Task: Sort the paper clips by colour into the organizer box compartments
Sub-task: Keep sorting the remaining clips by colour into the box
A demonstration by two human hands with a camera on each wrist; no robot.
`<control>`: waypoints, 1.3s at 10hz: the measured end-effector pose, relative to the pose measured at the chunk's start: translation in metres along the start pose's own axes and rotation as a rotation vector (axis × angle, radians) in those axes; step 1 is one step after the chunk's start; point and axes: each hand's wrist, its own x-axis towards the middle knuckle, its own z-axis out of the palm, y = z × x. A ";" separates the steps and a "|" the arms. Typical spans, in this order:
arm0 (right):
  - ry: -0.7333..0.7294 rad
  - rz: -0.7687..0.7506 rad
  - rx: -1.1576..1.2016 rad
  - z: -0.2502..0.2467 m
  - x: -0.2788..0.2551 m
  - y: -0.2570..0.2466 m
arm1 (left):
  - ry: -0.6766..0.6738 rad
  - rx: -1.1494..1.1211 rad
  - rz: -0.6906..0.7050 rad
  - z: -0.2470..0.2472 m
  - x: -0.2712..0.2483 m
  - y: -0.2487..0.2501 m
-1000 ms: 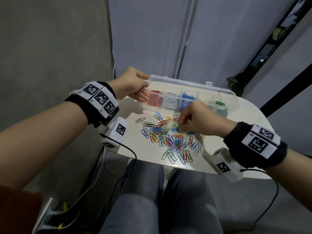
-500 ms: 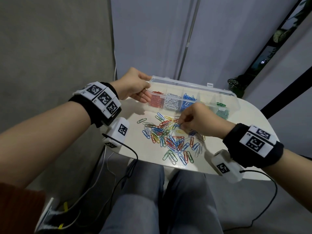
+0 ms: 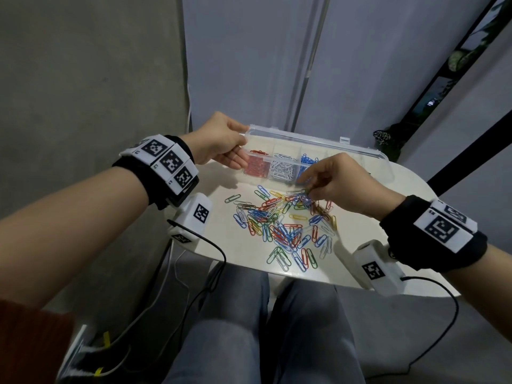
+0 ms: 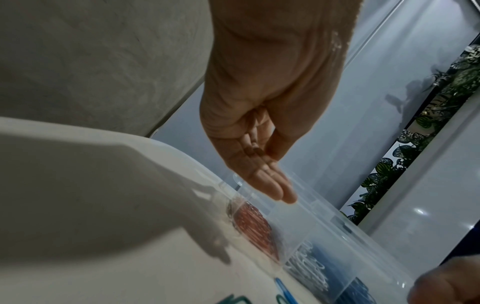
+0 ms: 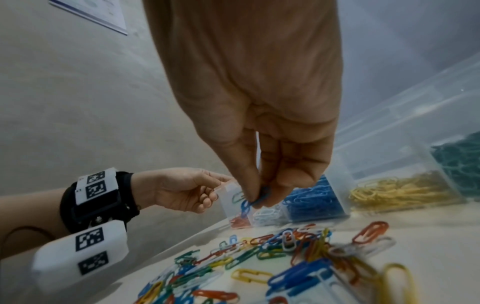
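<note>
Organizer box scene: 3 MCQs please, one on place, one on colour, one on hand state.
1. Which clips fill the compartment at the end of the organizer box that the left hand holds?
A red
B yellow
C green

2. What colour are the clips between the blue clips and the green clips?
A white
B yellow
C red

3. The right hand is:
A open and empty
B pinching a clip over the loose pile
C a closed, empty fist

Key:
1 A: the red clips lie right beside the left hand in the head view.
2 B: the yellow clips sit between them in the right wrist view.
3 B: thumb and fingertips close on the clip in the right wrist view.
</note>
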 end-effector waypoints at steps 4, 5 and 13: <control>0.043 -0.049 -0.161 -0.004 -0.004 -0.003 | -0.001 -0.004 0.006 0.000 0.000 -0.001; 0.102 0.024 0.134 -0.013 -0.004 -0.006 | -0.002 -0.005 0.005 0.000 0.000 0.000; -0.123 -0.238 -0.517 0.022 0.012 0.004 | -0.007 -0.009 0.002 0.001 0.000 -0.001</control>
